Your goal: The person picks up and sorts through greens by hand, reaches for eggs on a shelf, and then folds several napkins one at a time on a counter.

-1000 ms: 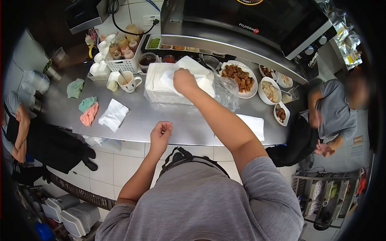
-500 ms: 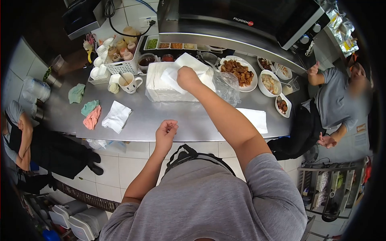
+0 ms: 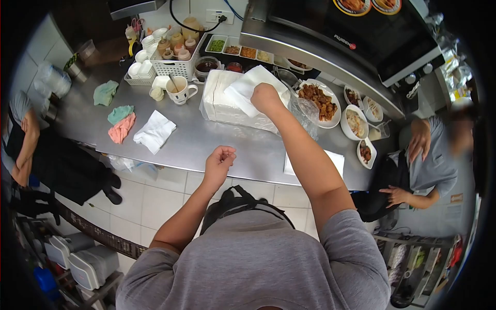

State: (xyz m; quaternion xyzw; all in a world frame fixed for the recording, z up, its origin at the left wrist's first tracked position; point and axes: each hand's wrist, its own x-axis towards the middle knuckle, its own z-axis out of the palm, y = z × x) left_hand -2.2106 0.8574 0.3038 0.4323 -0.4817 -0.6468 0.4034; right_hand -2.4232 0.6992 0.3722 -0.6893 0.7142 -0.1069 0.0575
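Observation:
My right hand (image 3: 267, 99) is closed on a white napkin (image 3: 247, 89), which lies partly over a large stack of white napkins (image 3: 219, 98) in clear plastic. My left hand (image 3: 220, 161) hovers near the counter's front edge, fingers curled with the thumb close to them; whether anything is between them is too small to tell. To its left, a crumpled white napkin (image 3: 155, 132) lies on the metal counter (image 3: 191, 150). Another flat white sheet (image 3: 332, 163) lies partly beneath my right forearm.
Behind the napkins are a mug (image 3: 179, 91), a basket of sauce bottles (image 3: 173, 67) and a tray of toppings. A plate of meat (image 3: 336, 111) and several bowls stand at the right. Coloured cloths (image 3: 122, 128) lie left. One person stands at each side.
The view has shifted and turned slightly. The napkin in my right hand is spread wider over the stack. The person at the right has moved both hands.

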